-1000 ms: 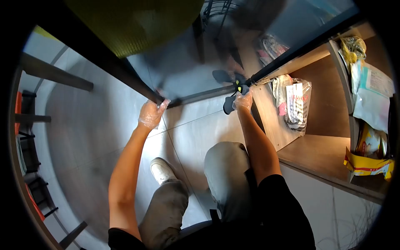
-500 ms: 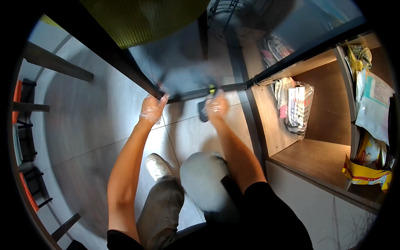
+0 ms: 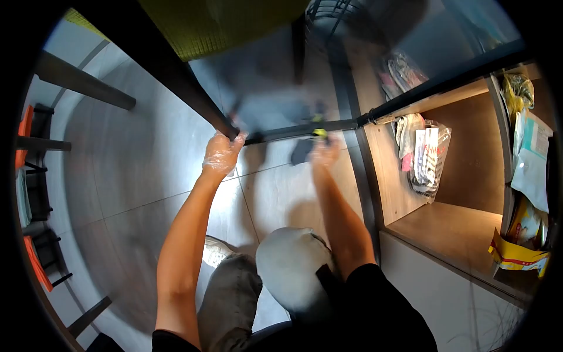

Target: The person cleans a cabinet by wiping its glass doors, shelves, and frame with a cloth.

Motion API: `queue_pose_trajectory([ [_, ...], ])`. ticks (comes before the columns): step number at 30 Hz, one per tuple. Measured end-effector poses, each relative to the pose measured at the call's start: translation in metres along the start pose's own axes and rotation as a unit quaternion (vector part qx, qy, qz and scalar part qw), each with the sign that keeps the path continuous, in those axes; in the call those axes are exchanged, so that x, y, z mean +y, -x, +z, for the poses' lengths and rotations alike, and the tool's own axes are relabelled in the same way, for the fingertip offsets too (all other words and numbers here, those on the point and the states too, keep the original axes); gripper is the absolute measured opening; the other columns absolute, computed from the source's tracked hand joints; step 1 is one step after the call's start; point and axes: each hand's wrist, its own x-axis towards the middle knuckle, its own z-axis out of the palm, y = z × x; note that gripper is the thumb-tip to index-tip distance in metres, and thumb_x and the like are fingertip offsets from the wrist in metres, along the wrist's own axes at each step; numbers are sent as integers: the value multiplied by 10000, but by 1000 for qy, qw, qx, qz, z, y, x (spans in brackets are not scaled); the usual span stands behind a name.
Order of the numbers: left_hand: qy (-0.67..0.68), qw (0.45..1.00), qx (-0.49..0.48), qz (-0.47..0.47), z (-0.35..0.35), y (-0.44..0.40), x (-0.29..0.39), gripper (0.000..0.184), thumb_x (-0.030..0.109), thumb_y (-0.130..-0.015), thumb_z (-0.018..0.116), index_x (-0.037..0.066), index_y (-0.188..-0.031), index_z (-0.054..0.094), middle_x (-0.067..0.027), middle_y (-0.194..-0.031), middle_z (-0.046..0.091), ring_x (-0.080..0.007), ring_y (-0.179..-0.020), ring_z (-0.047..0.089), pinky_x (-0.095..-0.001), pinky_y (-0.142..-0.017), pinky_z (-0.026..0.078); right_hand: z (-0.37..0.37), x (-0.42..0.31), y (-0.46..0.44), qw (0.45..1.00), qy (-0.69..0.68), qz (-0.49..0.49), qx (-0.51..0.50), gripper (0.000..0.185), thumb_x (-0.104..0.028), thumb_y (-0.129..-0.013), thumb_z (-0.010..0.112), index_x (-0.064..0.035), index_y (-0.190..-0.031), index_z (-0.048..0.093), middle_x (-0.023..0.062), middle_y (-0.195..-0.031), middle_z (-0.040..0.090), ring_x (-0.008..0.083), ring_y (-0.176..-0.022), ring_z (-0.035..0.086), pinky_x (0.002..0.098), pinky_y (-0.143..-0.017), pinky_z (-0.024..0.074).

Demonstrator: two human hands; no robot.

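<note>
Both hands wear thin clear plastic gloves. My left hand (image 3: 223, 154) is closed around the end of a dark frame bar (image 3: 202, 102) of a glass door. My right hand (image 3: 324, 151), blurred by motion, grips a dark tool with a yellow-green part (image 3: 319, 133) at the lower edge of the glass panel (image 3: 264, 102). A dark flat piece (image 3: 301, 151) of that tool hangs left of the right fingers. The tool's exact shape is smeared.
To the right, an open wooden cabinet (image 3: 469, 158) holds a plastic bag with cloths (image 3: 428, 155), a white-blue packet (image 3: 531, 158) and a yellow box (image 3: 516, 253). Dark furniture legs (image 3: 88, 82) stand at left. A yellow-green surface (image 3: 229, 26) is at the top.
My right hand with the tool went left along the panel's lower edge, away from the cabinet, then slightly back right. My left hand kept its hold on the bar.
</note>
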Motion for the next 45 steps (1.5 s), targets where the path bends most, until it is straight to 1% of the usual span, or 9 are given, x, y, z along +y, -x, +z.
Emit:
queue_pose_trajectory([
  [3, -11, 1000, 12, -9, -2, 7, 10, 398, 320, -1015, 696, -34, -1197, 710, -258, -1010, 755, -371, -886, 701, -434, -849, 534, -65, -65, -88, 963, 10, 265, 42, 515, -193, -920, 773, 48, -1322, 561, 263, -1201, 678, 351, -1022, 711, 441, -875, 589],
  [12, -3, 999, 13, 29, 8, -9, -15, 429, 286, -1026, 676, 0, -1343, 634, -240, -1121, 746, -411, -985, 697, -420, -910, 534, -14, -115, -7, 945, 276, 34, -173, 439, -294, -1017, 651, 31, -1292, 543, 323, -1117, 714, 471, -1034, 715, 526, -918, 565],
  [23, -27, 999, -14, 33, 2, -12, -16, 397, 296, -1021, 673, -13, -1269, 660, -233, -1064, 751, -407, -953, 707, -438, -852, 538, 20, -163, 79, 847, 137, -11, -514, 431, -287, -912, 742, 19, -1180, 598, 297, -1051, 723, 488, -1024, 691, 542, -934, 537],
  [30, -18, 1000, -23, -1, -2, -7, -3, 489, 318, -1019, 677, 12, -1393, 596, -231, -1114, 741, -412, -1028, 696, -434, -923, 532, -3, 2, -14, 949, -124, 265, -112, 404, -102, -971, 685, 59, -1328, 585, 213, -1181, 717, 329, -1001, 711, 353, -889, 568],
  [33, -16, 999, -29, 15, -2, -5, -6, 551, 322, -1014, 683, 29, -1460, 544, -225, -1138, 734, -412, -1038, 695, -427, -937, 531, -32, -37, -74, 950, -5, 311, -32, 427, -176, -1021, 670, 86, -1339, 556, 222, -1189, 708, 314, -1025, 708, 353, -896, 568],
  [36, 8, 999, -25, 25, 1, -4, -10, 566, 314, -1012, 683, 41, -1483, 530, -226, -1156, 726, -415, -1040, 691, -424, -940, 531, -16, -39, -67, 891, 296, 264, -219, 549, -401, -1051, 635, 84, -1294, 554, 196, -1140, 710, 262, -995, 698, 347, -847, 564],
  [38, 17, 999, -31, 13, 0, -4, -9, 589, 310, -1008, 686, 46, -1505, 509, -235, -1190, 718, -419, -1057, 689, -428, -944, 531, -6, -95, -32, 896, 184, 333, -230, 353, -347, -1070, 610, 3, -1112, 592, 105, -935, 672, 217, -870, 642, 376, -760, 538],
  [40, 23, 999, -18, 21, -1, -7, -7, 569, 308, -1004, 689, 42, -1482, 532, -242, -1187, 721, -424, -1057, 691, -435, -938, 533, 56, 77, 27, 917, 310, 54, -244, 503, -439, -1051, 566, 40, -1192, 632, 244, -1064, 723, 380, -971, 703, 490, -873, 544],
  [45, -7, 999, -44, -6, -8, -5, 5, 617, 355, -1000, 676, 12, -1468, 466, -283, -1121, 732, -485, -1080, 679, -514, -944, 528, 38, -210, 109, 805, 52, 125, -577, 387, -320, -978, 629, -29, -1226, 686, 277, -1178, 718, 461, -1162, 662, 472, -1003, 526],
])
